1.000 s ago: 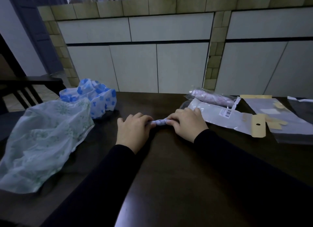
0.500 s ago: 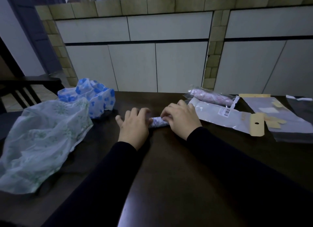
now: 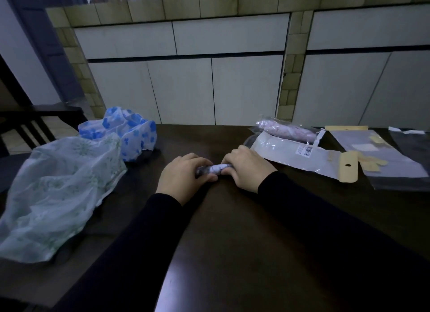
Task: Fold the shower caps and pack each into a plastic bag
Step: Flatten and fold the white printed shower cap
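A: Hands?
B: Both on one rolled shower cap [image 3: 215, 168] at the middle of the dark table [image 3: 232, 230]. Left hand [image 3: 183, 179] grips its left end, fingers curled over the top, thumb underneath. Right hand [image 3: 246, 169] clenches the right end the same way.
A: Cap state?
B: Tight thin roll, pale with a dark print — lying crosswise between the two hands, low at the tabletop; contact with the table can't be told.
A: Bags?
B: Empty plastic bag [image 3: 300, 159] with a barcode label and card header just right of the right hand, flat. Behind it a packed bag [image 3: 287, 130] holding a pinkish roll. More flat bags [image 3: 381, 158] farther right.
A: Left side?
B: Loose green-print cap [image 3: 58, 190] spread out, blue-flower cap [image 3: 125, 132] bunched behind it — both well apart from the hands.
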A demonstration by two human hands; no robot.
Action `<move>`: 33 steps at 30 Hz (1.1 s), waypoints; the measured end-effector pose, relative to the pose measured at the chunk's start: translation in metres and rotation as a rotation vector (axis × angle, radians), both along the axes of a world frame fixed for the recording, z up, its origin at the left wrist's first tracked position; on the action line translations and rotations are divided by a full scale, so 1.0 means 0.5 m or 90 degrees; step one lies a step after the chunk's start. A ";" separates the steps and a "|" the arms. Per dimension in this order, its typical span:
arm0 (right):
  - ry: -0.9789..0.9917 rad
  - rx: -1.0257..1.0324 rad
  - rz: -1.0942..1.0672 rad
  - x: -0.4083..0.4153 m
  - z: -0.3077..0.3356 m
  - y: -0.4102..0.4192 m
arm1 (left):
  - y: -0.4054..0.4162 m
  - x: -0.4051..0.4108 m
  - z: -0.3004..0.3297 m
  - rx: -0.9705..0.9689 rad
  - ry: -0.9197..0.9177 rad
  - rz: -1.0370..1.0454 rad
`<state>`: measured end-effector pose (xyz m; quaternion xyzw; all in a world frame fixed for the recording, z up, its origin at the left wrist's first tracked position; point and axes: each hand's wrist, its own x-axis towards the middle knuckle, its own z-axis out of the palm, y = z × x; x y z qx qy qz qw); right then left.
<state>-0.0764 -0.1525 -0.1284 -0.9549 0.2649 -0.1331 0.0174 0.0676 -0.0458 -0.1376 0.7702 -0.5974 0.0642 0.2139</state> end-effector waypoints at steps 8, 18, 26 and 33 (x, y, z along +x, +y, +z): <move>-0.018 0.050 0.035 -0.030 -0.001 -0.004 | 0.006 -0.012 -0.003 -0.063 -0.058 -0.036; -0.284 -0.016 -0.190 -0.225 0.026 -0.017 | -0.032 -0.106 0.003 -0.217 -0.135 -0.128; -0.221 0.033 -0.583 -0.413 0.007 -0.092 | -0.122 -0.271 0.011 -0.292 -0.089 -0.174; -0.091 0.076 -0.616 -0.415 -0.016 -0.117 | -0.149 -0.306 0.002 -0.295 -0.083 -0.185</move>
